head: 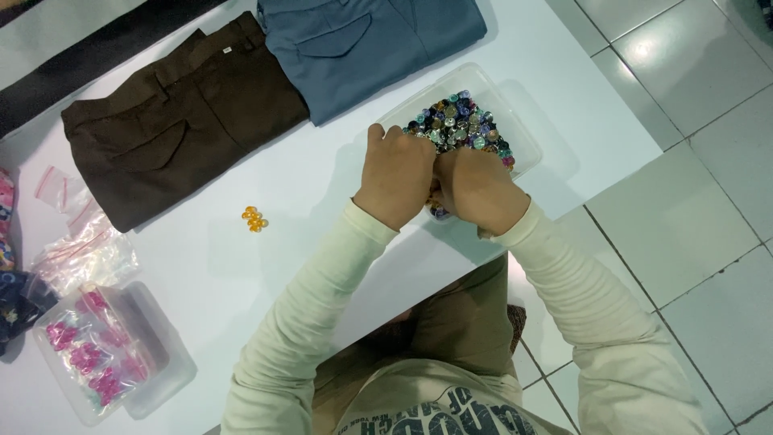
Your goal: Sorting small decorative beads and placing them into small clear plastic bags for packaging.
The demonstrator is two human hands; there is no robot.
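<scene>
Head view: both hands, left (396, 181) and right (477, 192), pressed together, fingers curled into the clear tub (527, 153) of mixed beads (460, 121).

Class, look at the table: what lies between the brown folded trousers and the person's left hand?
In the head view, a small cluster of orange beads lies on the white table between the brown trousers and the left hand; otherwise that stretch is bare.

The setting is a small garment or craft sorting station, possibly a shop or home workroom. A white desk (322, 266) on a pale tiled floor (692, 89) carries folded brown trousers (181, 121), folded blue trousers (362, 40), a clear tub of mixed buttons (471, 121) and small zip bags (80, 250).
</scene>
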